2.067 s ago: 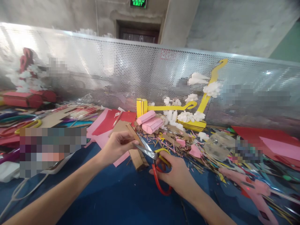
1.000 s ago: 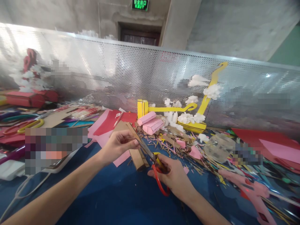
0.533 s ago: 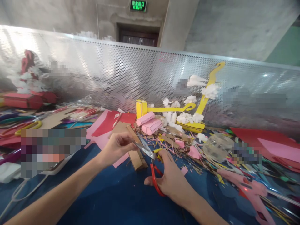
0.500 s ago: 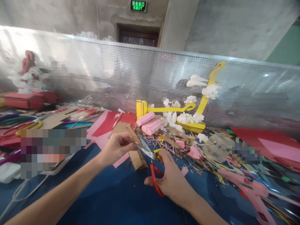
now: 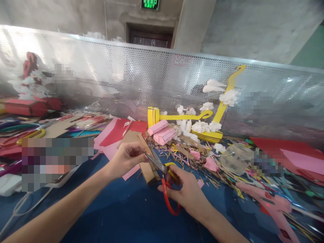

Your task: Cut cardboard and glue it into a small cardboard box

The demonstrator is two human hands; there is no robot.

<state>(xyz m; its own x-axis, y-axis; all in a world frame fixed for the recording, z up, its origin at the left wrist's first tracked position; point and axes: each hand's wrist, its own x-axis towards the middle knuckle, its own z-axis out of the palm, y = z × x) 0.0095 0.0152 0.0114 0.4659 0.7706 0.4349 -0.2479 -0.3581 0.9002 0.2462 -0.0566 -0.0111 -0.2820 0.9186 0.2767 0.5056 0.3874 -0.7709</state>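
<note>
My right hand [image 5: 186, 189] is closed through the handle loops of a pair of scissors [image 5: 162, 167], one red and one yellow. The blades stand a little apart and point to the upper left. At their tips my left hand [image 5: 129, 157] makes a pinch, its thumb and fingertips touching or nearly touching the lower blade. Whatever is between those fingers is too small to make out. Just behind the blades a folded cardboard piece [image 5: 147, 172] lies on the blue table. Two pink paper-covered prisms [image 5: 164, 134] sit beyond the scissors.
Yellow cardboard models [image 5: 207, 135] with white tufts stand at the perforated metal screen [image 5: 121, 74]. Paper and cardboard scraps [image 5: 189, 158] spread rightward. A pink glue gun [image 5: 274, 204] lies at right. Red paper [image 5: 113, 133] lies behind my left hand; a white cable [image 5: 17, 211] runs at lower left.
The scissors' handles have turned slightly in my right hand, and the blades look a little closer together. My left hand keeps its pinch in nearly the same place.
</note>
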